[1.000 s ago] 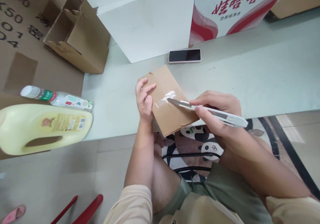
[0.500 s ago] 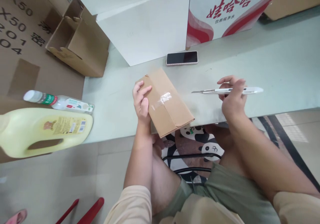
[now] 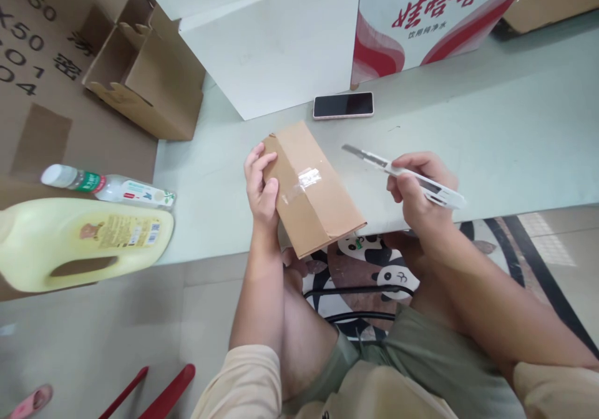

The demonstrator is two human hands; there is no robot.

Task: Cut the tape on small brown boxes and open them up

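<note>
My left hand grips the left side of a small brown cardboard box, held tilted at the table's front edge. A strip of clear tape crosses the seam on the box's upper face. In my right hand is a white utility knife, its metal blade out and pointing up and left toward the box. The blade tip is apart from the cardboard. The underside of the box and the left fingertips beneath it are hidden.
A phone lies behind the box on the pale table. White cartons and a red-and-white carton stand at the back. Left are an open cardboard box, a clear bottle and a yellow jug.
My right hand has moved a little left and turned the utility knife, so its blade slants up and sits nearer the box. My left hand and the box have barely shifted.
</note>
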